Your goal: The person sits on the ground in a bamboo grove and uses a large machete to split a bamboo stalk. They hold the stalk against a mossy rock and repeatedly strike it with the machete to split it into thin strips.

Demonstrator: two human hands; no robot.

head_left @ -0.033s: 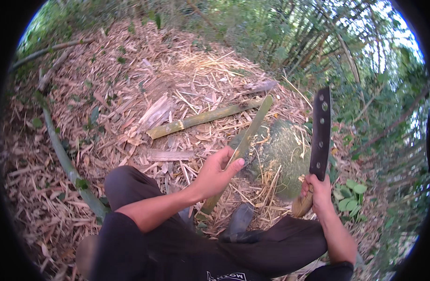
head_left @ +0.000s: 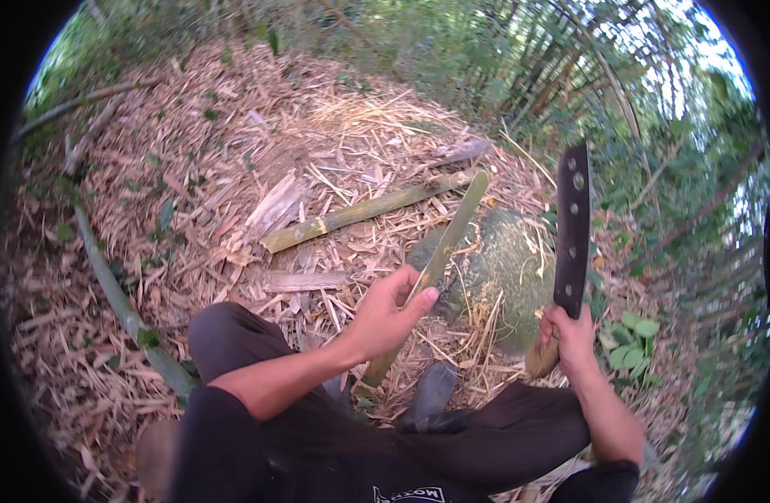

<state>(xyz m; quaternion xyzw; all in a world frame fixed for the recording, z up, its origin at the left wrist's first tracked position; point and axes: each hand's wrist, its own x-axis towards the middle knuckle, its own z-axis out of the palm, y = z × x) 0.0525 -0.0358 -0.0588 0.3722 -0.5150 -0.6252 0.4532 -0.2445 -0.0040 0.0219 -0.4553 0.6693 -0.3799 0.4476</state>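
My left hand [head_left: 389,312] is closed around a flat green bamboo strip [head_left: 456,225], which slants up and away to the right. The strip's rounded far end lies over a mossy rock [head_left: 515,277], and its lower end runs down between my legs. In my right hand [head_left: 569,339] is a machete with a dark blade [head_left: 572,226] that has several holes along it. Its wooden handle [head_left: 542,359] shows below my fist. The blade points upward, just right of the rock and apart from the strip.
Beyond my left hand lies a cut bamboo pole [head_left: 360,215]. A longer green pole [head_left: 121,293] curves along the left. Dry leaves and wood chips [head_left: 209,168] cover the ground. A dark boot [head_left: 435,390] is below the rock; a leafy plant [head_left: 630,344] grows right of the machete.
The machete blade has tipped slightly to the left at its top. My left hand keeps its hold on the bamboo strip, and the view has shifted a little.
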